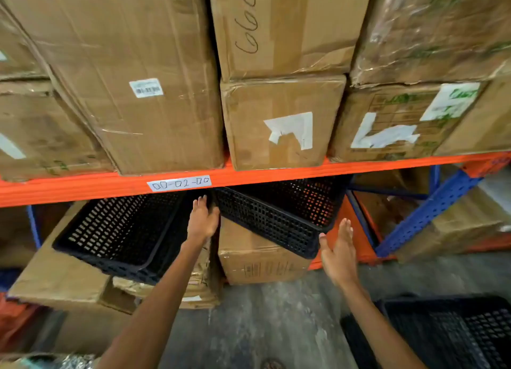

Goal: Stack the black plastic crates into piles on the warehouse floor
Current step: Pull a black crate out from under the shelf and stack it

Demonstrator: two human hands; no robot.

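Below the orange shelf beam (276, 172), which carries big cardboard boxes (138, 78), two black crates sit tilted on lower cartons. On the beam is a white label (179, 183) with handwritten signs.

Both hands are open and hold nothing. The left hand (202, 218) is stretched forward with the fingers straight and close together; it lies in the gap between the left crate (116, 236) and the right crate (279, 216), with the thumb side touching or almost touching the corner of the right crate. I cannot tell if it presses on it. The right hand (338, 251) is flat, fingers together and pointing up, thumb spread toward the near right corner of the right crate, just beside it but apart.

Both forearms come from the bottom edge, bare, and reach up and forward. A third black crate (448, 332) stands on the grey floor (262, 313) at lower right, cut by the picture edge. The far ends of the two crates are hidden under the beam.
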